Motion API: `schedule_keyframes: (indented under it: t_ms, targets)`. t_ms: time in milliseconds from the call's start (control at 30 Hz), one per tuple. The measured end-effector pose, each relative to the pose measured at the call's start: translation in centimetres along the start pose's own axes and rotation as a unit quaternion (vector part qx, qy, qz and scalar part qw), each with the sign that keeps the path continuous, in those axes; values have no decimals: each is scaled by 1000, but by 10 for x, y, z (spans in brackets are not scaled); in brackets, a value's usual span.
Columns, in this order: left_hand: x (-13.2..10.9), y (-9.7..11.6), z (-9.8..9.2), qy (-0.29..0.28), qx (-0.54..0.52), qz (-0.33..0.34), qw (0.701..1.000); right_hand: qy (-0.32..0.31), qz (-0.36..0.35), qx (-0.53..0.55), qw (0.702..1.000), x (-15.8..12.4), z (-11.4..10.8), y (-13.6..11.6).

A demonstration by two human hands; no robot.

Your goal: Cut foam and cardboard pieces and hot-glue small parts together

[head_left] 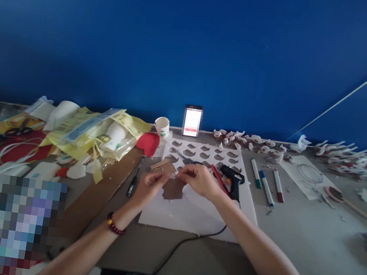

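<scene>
My left hand and my right hand meet over a white sheet, fingertips pinched close together. Something small and pale seems to be between them, too small to name. The white sheet has rows of curved cut-outs along its far part and a larger ragged hole just below my hands. Thin wooden sticks lie beyond my left hand. Beside my right hand are a black glue gun and a red-handled tool. A black screwdriver-like tool lies left of the sheet.
A white paper cup, a red piece and a lit screen stand behind. Markers and many small white paper shapes lie right. Yellow packaging crowds the left. A black cord crosses the front.
</scene>
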State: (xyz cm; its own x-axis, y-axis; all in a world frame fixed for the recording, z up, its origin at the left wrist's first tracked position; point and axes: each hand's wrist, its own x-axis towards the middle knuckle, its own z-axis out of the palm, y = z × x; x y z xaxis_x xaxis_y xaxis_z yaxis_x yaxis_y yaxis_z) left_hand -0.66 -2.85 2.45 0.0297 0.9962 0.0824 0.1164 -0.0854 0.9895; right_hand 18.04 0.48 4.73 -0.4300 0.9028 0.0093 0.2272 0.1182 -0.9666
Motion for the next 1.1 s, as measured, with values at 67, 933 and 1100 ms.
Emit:
schedule_keyframes:
  t_ms: [67, 933, 1100]
  targets:
    - [0, -2, 0, 6, 14, -4, 1000, 1, 13, -1, 1000, 2, -2, 3]
    - [1, -11, -5, 7, -42, -47, 998, 34, 16, 0, 999, -2, 8, -4]
    - [3, -13, 0, -9, -51, -24, 998, 51, -18, -16, 998, -2, 15, 3]
